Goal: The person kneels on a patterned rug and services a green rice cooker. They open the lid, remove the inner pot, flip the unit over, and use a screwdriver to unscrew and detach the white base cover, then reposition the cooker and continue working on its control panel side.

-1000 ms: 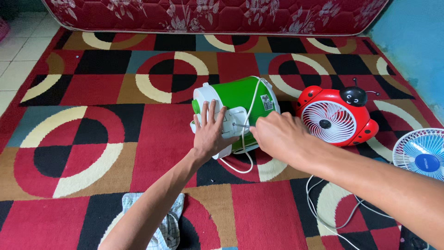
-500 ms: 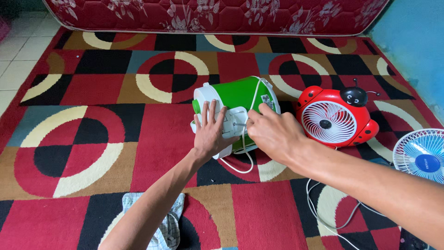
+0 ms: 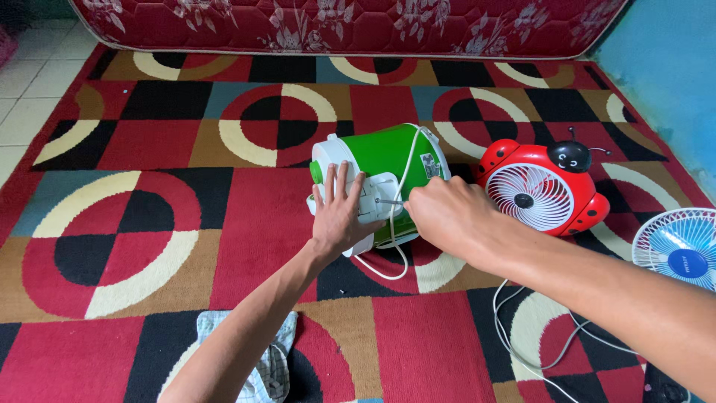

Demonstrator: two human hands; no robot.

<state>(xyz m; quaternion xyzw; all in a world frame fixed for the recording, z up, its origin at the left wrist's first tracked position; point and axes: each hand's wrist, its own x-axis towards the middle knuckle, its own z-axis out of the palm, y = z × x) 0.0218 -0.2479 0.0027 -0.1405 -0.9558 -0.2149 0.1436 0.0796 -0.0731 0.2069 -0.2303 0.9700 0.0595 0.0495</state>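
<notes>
A green and white rice cooker point(image 3: 388, 160) lies on its side on the patterned carpet. My left hand point(image 3: 339, 216) presses flat, fingers spread, on its white end. My right hand point(image 3: 440, 216) is closed around a screwdriver whose metal shaft point(image 3: 388, 201) points at the white hinge part of the cooker. A white cord point(image 3: 399, 186) runs over the cooker's body and loops onto the carpet below it.
A red ladybird-shaped fan point(image 3: 541, 190) stands right of the cooker. A blue and white fan point(image 3: 682, 246) is at the right edge. White cords point(image 3: 522, 347) trail on the carpet. A checked cloth point(image 3: 261, 362) lies near me. A red mattress point(image 3: 343, 22) lies beyond.
My right hand has shifted slightly left towards the cooker's white part. My left hand and the cooker have stayed in place.
</notes>
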